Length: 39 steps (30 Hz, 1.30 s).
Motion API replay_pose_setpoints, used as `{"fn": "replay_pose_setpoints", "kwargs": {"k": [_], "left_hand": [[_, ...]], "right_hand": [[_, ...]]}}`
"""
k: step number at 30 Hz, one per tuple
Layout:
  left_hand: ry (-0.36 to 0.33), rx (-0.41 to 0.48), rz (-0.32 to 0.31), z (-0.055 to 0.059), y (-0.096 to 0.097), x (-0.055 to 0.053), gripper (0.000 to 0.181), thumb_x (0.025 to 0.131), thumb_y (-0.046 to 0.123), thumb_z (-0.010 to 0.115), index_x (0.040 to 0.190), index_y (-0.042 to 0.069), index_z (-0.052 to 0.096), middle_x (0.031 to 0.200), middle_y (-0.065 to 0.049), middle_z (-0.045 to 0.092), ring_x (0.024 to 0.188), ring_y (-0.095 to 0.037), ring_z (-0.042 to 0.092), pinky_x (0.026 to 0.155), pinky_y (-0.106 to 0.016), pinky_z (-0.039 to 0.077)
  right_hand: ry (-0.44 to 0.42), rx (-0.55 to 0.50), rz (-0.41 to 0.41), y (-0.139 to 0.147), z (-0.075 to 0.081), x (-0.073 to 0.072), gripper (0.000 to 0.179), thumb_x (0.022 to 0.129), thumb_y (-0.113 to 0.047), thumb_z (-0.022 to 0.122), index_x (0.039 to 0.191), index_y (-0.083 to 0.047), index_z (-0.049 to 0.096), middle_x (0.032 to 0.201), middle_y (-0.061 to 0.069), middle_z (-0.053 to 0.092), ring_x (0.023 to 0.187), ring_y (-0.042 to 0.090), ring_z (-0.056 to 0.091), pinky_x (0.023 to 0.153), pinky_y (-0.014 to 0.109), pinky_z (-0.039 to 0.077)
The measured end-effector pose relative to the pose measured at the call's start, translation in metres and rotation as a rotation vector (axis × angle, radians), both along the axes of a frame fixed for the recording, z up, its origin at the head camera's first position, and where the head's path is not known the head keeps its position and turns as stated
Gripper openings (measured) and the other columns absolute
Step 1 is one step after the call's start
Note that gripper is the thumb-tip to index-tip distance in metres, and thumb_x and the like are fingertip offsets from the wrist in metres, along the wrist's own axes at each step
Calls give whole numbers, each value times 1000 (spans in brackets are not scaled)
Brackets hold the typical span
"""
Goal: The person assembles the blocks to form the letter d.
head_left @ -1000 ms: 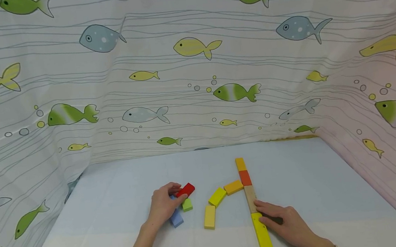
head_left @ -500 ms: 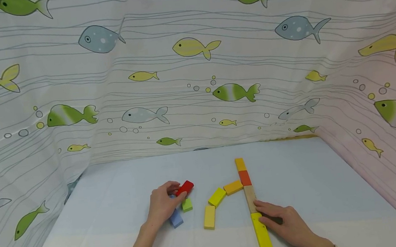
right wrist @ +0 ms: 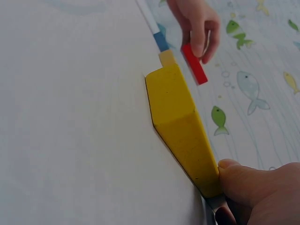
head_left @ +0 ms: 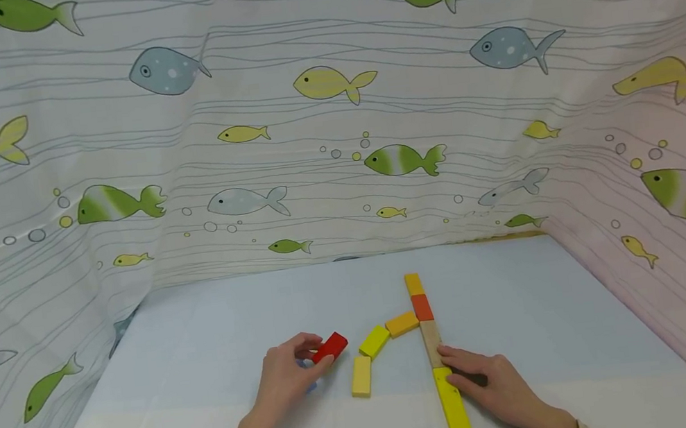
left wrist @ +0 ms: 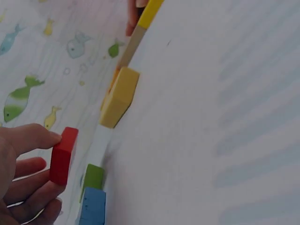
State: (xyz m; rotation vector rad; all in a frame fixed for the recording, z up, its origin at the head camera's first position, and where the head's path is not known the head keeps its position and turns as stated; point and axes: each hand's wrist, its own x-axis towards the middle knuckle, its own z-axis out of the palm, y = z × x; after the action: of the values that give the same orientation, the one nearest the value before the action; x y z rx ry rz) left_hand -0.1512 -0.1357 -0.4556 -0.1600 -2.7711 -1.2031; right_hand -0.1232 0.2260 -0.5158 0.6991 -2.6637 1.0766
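Observation:
My left hand [head_left: 287, 370] pinches a red block [head_left: 330, 348] between thumb and fingers; the left wrist view has it raised above the table. Below it lie a green block [left wrist: 93, 177] and a blue block [left wrist: 93, 206], the green one hidden in the head view. My right hand [head_left: 499, 386] rests beside a straight row, thumb on the long yellow block [head_left: 453, 405] and fingertips at the plain wood block [head_left: 432, 345]. Further along are an orange-red block [head_left: 422, 307] and an orange block [head_left: 413, 284].
A curved line of an orange block [head_left: 402, 323], a yellow block [head_left: 374, 341] and a pale yellow block [head_left: 361, 376] branches left from the row. Fish-patterned cloth [head_left: 287, 157] hangs behind and at both sides of the table [head_left: 204, 326].
My left hand has carried the red block slightly nearer and to the right, now covering the green block in the head view. The right hand stays at the row. The head view shifts slightly.

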Motion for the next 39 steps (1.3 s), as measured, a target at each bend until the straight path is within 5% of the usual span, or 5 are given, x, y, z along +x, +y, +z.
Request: {"fn": "replay_pose_setpoints", "kwargs": {"k": [8,14,30,39], "left_hand": [[-34,-58,-133,5,3,36,29,81,25,82,106,15,72,98,5,74,82,-9,66,72,-23,57],[-118,-63,-196,14,6,50,31,81,26,82,106,13,72,97,5,73,80,-8,63,71,-22,57],[-293,-198,-295,14,10,53,32,76,22,84,104,14,70,84,8,67,73,-9,57,63,-26,53],[-375,-101,-322,8,12,52,40,79,28,84,111,11,67,85,5,62,73,-13,56,64,-26,53]], "right_hand": [[-25,5,-15,-1,1,0,39,95,-39,67,127,-18,70,133,-13,63,122,15,62,95,29,54],[-61,-1,-14,-2,1,0,40,95,-42,65,129,-20,69,134,-14,62,123,14,62,97,29,54],[-41,-11,-9,-1,-2,0,39,95,-40,66,128,-20,69,134,-13,63,122,14,62,96,27,54],[-45,-5,-11,-1,1,-1,40,95,-41,66,128,-19,69,134,-12,63,122,15,62,96,28,54]]}}
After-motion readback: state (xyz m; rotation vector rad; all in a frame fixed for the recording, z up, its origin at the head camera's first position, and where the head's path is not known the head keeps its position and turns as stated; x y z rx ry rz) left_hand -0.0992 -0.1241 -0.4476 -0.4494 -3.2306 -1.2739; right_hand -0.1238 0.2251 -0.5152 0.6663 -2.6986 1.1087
